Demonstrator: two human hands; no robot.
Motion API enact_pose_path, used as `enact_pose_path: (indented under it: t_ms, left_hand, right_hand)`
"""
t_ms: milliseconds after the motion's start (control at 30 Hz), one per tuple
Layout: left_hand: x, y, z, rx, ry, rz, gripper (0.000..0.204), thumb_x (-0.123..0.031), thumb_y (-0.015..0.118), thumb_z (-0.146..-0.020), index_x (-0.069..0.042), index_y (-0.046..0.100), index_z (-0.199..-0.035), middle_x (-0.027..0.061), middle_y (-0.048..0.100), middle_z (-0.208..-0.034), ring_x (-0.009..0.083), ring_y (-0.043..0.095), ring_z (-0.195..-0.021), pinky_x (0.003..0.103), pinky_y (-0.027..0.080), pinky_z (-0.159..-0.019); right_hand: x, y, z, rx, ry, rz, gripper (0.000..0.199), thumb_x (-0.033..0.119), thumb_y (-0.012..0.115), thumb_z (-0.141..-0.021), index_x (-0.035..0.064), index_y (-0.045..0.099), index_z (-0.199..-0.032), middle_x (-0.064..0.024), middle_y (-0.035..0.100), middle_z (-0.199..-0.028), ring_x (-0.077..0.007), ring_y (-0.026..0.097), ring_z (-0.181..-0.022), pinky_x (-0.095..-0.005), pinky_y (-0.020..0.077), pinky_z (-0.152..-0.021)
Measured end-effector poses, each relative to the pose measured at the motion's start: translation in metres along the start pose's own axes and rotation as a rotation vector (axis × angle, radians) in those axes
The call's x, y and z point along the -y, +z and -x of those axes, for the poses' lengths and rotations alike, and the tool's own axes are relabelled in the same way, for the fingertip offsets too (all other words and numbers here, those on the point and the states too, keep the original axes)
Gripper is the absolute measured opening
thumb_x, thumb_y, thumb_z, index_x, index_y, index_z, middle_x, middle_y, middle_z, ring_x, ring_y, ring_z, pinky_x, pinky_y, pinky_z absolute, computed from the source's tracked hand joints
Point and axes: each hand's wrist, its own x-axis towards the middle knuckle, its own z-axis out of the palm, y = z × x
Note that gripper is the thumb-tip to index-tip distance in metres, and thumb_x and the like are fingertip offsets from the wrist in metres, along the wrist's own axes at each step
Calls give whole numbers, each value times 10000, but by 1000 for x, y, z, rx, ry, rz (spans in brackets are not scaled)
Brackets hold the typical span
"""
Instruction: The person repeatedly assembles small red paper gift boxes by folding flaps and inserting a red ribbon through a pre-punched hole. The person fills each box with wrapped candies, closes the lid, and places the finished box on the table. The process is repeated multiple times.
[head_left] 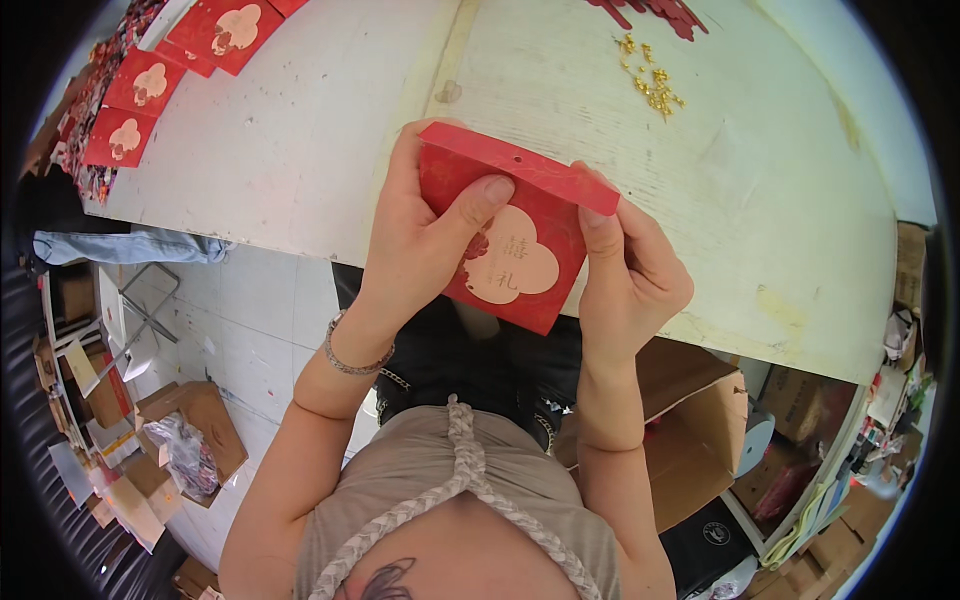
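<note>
Both of my hands hold a red gift box point(480, 190) above the table's near edge. A pale flower-shaped panel marks its front, and a small hole shows in the narrow flap along its top. My left hand point(420, 225) grips the left side, thumb laid on the front just below the flap and fingers behind. On the right, my right hand point(625, 265) pinches the flap's corner, thumb in front. The fingers behind the box are mostly hidden. Beyond the box, small gold pieces point(655, 85) lie scattered on the white table point(770, 200).
Several similar red boxes point(225, 35) lie at the far left of the table. Thin red strips point(665, 12) are at its far edge. Below the table on the right stands an open cardboard carton point(700, 430). A folding stool point(150, 305) and another carton point(205, 430) are on the left floor.
</note>
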Motion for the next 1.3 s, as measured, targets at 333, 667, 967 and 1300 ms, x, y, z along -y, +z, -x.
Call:
enact_pose_path:
  t_ms: [333,667,967,1300]
  left_hand:
    - [10,-10,-11,66,71,134,198,-92,458,-936,-2,529,-1096,39,604,-944,55,555,-834,193,462,-728]
    - [5,-4,-12,54,47,184,249,-117,461,-939,2,496,-1155,69,607,-993,68,560,-868,209,473,-736]
    - [8,-9,-12,36,54,-42,150,-104,556,-897,14,573,-989,47,634,-853,53,565,-753,202,471,-659]
    - [5,-5,-11,7,41,-55,110,-90,572,-891,5,562,-945,29,622,-839,48,556,-764,186,465,-663]
  right_hand:
    - [-9,4,-11,27,269,-217,116,92,582,-887,-21,594,-909,-26,625,-769,-36,527,-690,-166,414,-630]
    - [-14,11,-4,-40,307,-197,141,116,582,-899,-25,588,-887,51,536,-642,4,406,-580,-147,321,-516]
    - [-2,6,-6,-18,241,-10,222,164,588,-899,-13,592,-766,61,492,-659,-15,367,-598,-158,278,-522]
    - [4,8,-7,111,305,-106,139,90,671,-828,-29,601,-850,36,523,-611,-12,388,-564,-163,337,-506]
